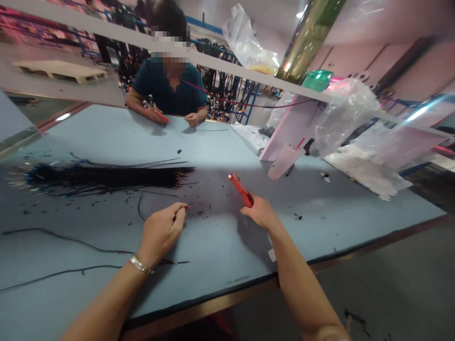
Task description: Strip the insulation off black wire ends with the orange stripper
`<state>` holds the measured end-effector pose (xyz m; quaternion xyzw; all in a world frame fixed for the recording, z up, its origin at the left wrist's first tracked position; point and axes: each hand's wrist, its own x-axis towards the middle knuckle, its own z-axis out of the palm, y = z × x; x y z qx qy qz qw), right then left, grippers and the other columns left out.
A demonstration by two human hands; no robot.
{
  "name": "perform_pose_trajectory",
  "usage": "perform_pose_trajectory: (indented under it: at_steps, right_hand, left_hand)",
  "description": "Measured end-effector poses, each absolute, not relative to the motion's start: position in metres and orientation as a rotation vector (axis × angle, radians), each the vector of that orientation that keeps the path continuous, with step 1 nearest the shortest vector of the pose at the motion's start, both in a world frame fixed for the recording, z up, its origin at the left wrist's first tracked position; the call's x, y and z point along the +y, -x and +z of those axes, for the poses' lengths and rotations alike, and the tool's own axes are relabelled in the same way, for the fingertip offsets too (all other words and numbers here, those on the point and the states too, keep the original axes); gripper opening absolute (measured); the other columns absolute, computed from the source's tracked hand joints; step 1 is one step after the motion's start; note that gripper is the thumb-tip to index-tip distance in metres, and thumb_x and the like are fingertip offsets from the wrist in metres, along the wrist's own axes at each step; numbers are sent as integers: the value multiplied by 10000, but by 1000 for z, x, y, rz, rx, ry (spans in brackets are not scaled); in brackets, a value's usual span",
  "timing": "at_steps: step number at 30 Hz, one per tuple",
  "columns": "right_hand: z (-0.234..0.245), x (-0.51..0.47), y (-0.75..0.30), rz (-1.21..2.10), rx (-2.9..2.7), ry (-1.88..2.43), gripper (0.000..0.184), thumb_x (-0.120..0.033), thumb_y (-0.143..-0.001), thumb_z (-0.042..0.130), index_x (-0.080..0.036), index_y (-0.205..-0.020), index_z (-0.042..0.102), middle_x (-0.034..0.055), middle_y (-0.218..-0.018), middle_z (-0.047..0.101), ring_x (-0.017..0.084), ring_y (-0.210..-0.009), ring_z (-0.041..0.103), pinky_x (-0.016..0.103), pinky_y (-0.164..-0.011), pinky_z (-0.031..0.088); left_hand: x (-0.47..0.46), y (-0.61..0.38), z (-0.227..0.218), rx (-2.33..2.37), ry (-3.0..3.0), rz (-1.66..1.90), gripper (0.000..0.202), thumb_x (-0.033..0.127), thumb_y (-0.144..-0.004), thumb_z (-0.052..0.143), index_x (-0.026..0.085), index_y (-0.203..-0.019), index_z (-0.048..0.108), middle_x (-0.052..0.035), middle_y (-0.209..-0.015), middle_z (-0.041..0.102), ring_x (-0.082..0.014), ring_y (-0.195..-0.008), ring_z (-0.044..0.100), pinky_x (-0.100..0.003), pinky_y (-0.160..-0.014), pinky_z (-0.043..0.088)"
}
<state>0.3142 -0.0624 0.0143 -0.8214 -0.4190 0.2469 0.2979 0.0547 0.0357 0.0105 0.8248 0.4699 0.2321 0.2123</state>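
Note:
My left hand is closed in a pinch on a thin black wire. The wire's short end pokes out past my fingertips to the right, and its other part curves out behind the hand. In my right hand is a red wire stripper, gripped by its handle, with its head pointing up and left, apart from the wire. A thick bundle of black wires lies beyond my left hand, blue pieces at its left end and bare-looking tips at its right. Two loose black wires lie to the left.
Dark scraps are scattered over the pale blue table. Across it a co-worker holds a red tool. A translucent cup with a red straw leans beside a white upright panel. Plastic bags lie at right.

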Motion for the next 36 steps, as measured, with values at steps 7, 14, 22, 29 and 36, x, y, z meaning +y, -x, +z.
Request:
perform_pose_trajectory:
  at_steps: [7,14,22,29,36]
  right_hand:
    - [17,-68,-299,712,-1558,2071,435,-176,-608,608,-186,-1043,623,11,-766,581,171,-675,503,266,-606,329]
    - [12,-75,-275,1464,-1166,1103,514,-226,-636,661,-168,-1139,571,47,-944,599,181,-788,584,314,-723,448]
    - [5,-76,-259,1597,-1078,1079,362,-209,-634,678,-152,-979,585,30,-818,604,172,-694,597,285,-611,461]
    - [2,-76,-255,1628,-1076,1001,392,-240,-644,692,-140,-1005,578,33,-804,607,162,-661,598,276,-595,452]
    - [6,-79,-256,1586,-1221,1059,440,-339,-685,726,-149,-1048,566,35,-835,589,167,-722,578,283,-644,442]
  left_hand:
    - [37,-57,10,1196,-2082,674,383,413,-834,357,195,-862,671,-2,-617,646,-163,-586,579,-248,-589,402]
    - [39,-57,9,1107,-1877,804,343,458,-783,477,173,-781,668,0,-640,624,-144,-616,556,-222,-579,422]
    - [35,-55,19,1112,-1910,780,338,441,-808,479,166,-725,657,15,-605,581,-119,-559,495,-217,-553,393]
    - [35,-55,18,1115,-1989,773,326,436,-804,480,173,-708,646,14,-606,581,-131,-598,505,-221,-581,406]
    - [34,-54,15,1090,-2031,766,334,419,-818,462,166,-724,659,1,-643,625,-140,-627,539,-227,-599,403]
